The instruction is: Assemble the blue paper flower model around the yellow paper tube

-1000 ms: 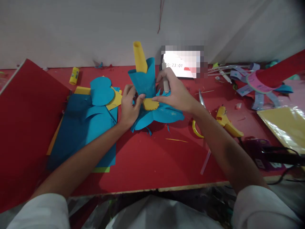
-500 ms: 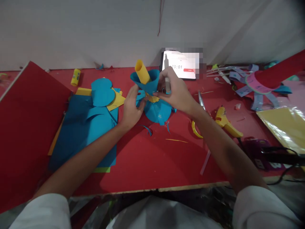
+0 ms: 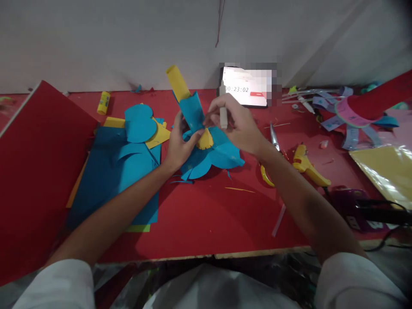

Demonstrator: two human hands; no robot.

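A blue and yellow paper flower (image 3: pixel 209 159) hangs over the red table, petals down, its blue-wrapped stem tilted up and left with a yellow paper tube (image 3: pixel 179 82) sticking out of the top. Wrapped round the blue stem near its base is my left hand (image 3: pixel 180 143), thumb in front. My right hand (image 3: pixel 236 122) holds a white marker (image 3: pixel 223 107) upright between its fingers, and its fingertips are at the right side of the blue stem. Whether those fingertips touch the paper is hard to see.
Blue and yellow sheets (image 3: pixel 96 171) and a glue stick (image 3: pixel 103 103) lie left, beside a red board (image 3: pixel 41 184). Behind stands a tablet (image 3: pixel 247 88). To the right are scissors (image 3: pixel 274 137), a yellow glue gun (image 3: pixel 309 165), a purple box (image 3: pixel 347 206) and a wrapped yellow pack (image 3: pixel 386 171).
The flower has turned and tilted, so its petals spread lower and its stem leans further left. The yellow tube has moved up and left. My right fingers have shifted slightly.
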